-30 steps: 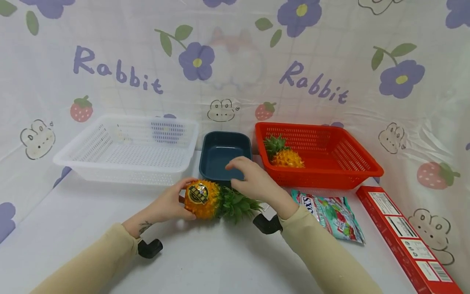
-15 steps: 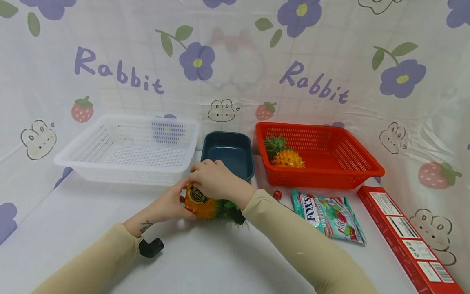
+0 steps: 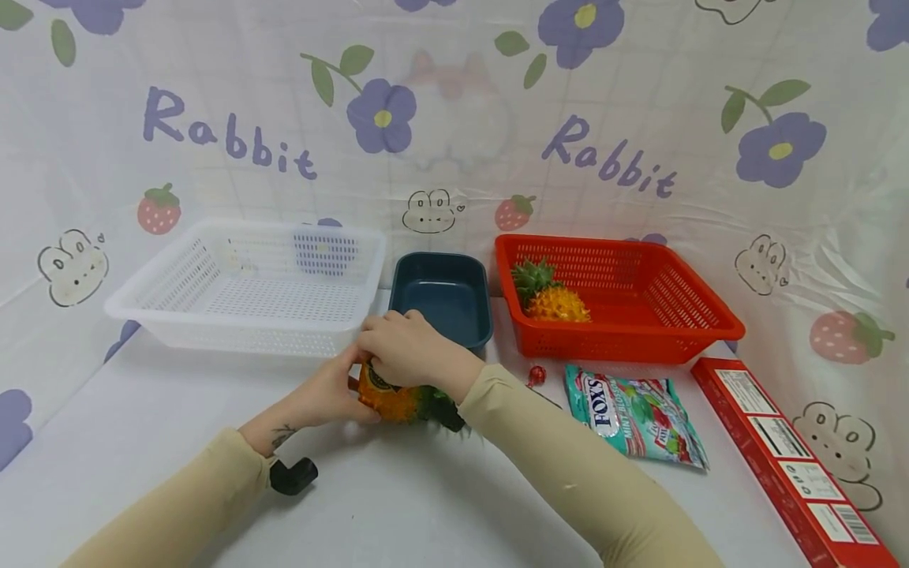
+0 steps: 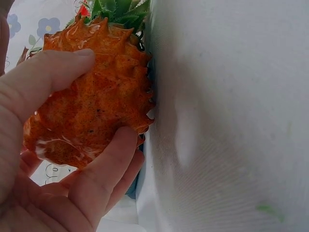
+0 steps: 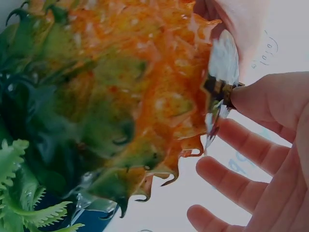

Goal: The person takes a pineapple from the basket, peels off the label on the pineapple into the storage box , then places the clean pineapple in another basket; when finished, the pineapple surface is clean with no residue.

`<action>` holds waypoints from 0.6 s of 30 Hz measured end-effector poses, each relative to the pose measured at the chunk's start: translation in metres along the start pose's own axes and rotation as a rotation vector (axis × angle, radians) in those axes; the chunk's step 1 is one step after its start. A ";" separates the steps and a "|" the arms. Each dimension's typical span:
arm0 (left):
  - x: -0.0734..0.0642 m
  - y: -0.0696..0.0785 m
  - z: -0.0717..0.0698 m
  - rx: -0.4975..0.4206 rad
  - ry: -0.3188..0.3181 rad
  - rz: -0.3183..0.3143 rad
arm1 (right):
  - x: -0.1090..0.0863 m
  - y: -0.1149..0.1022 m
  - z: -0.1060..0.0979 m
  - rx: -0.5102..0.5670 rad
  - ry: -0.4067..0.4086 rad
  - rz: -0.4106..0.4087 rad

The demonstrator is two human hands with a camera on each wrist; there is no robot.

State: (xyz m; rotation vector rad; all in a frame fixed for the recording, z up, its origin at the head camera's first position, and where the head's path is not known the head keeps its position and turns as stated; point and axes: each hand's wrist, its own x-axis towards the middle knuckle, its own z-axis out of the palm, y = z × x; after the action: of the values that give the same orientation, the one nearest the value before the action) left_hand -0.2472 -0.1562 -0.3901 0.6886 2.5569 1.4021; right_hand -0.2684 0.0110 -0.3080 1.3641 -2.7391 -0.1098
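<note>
A small orange pineapple (image 3: 398, 404) lies on its side on the white table, its green leafy crown to the right. My left hand (image 3: 323, 394) grips its base end, thumb and fingers spread round the spiky skin, as the left wrist view shows on the pineapple (image 4: 91, 106). Over the top of the fruit comes my right hand (image 3: 419, 351). In the right wrist view its thumb and index finger pinch the edge of a shiny black-and-silver sticker (image 5: 224, 58), which stands partly off the skin. The other fingers of the right hand (image 5: 270, 150) are spread. From the head, most of the sticker is hidden.
Behind stand a white basket (image 3: 241, 335), a dark blue tub (image 3: 479, 341) and a red basket (image 3: 625, 347) holding another pineapple (image 3: 557, 304). Right of my arm lie a red ball on a thin stick (image 3: 537, 375), a candy bag (image 3: 635, 414) and a long red box (image 3: 788, 457).
My right hand has come left and down from above the crown to the sticker on the pineapple. The left hand and the pineapple have stayed in place.
</note>
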 end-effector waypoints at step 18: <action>0.001 0.000 -0.001 -0.019 -0.027 -0.029 | -0.040 0.004 -0.049 0.160 0.124 -0.067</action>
State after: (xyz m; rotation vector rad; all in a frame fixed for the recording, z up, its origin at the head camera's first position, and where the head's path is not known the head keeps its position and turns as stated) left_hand -0.2486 -0.1560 -0.3892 0.6600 2.5192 1.3967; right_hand -0.2426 0.0443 -0.2609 1.4476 -2.6500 0.1880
